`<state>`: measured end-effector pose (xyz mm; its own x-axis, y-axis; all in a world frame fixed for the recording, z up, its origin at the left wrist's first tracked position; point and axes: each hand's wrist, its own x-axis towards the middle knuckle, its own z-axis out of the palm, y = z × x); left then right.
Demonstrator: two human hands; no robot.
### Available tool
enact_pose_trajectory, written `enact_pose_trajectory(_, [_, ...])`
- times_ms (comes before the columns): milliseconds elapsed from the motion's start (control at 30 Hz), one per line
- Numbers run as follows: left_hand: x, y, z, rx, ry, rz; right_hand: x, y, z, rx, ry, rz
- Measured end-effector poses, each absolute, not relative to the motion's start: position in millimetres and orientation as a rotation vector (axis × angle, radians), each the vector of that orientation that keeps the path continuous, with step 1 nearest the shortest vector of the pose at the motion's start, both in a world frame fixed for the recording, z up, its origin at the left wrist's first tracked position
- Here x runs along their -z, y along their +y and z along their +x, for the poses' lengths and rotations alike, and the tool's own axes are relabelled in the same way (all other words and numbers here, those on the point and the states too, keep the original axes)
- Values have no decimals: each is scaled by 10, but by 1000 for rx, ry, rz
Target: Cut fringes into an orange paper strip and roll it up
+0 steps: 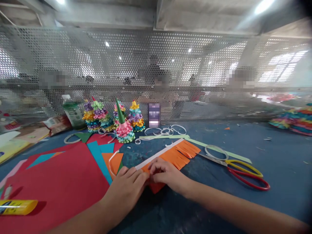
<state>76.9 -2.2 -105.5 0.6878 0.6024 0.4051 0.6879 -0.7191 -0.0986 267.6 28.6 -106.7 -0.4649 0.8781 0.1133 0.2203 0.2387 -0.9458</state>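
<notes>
An orange paper strip [180, 156] lies slanted on the dark blue table, its far right part cut into a fringe. White tape [156, 155] runs along its upper edge. My left hand [129, 187] rests at the strip's near left end, thumb and fingers closed on the paper. Curled beside it, my right hand [168, 174] pinches the same end; the fingertips of both hands almost meet and hide the exact grip. To the right lie scissors [227, 163] with one yellow and one red handle, blades toward the strip, next to a ring of tape [206, 150].
Left are a large red sheet [65, 175], blue scraps [97, 159] and a yellow tube [19, 207]. Behind stand curled-paper cones [124, 131], a bottle [74, 113] and a phone [154, 115]. Pale green strips [219, 149] lie ahead. A perforated metal screen [126, 65] bounds the back, people beyond.
</notes>
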Motion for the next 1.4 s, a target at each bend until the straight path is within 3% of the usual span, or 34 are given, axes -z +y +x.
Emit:
enact_pose_trajectory(200, [1019, -16, 772, 528, -1055, -2676, 1035, 293, 2710, -1256, -1892, -982])
enact_pose_trajectory(433, [976, -32, 770, 536, -1131, -2737, 973, 234, 2731, -959, -2096, -947])
enact_pose_trajectory(700, [979, -41, 763, 501, -1099, -2713, 999, 320, 2777, -1198, -2085, -921])
enact_pose_trajectory(1400, [1008, -21, 738, 583, -1217, -2817, 1031, 236, 2722, -1043, -2058, -921])
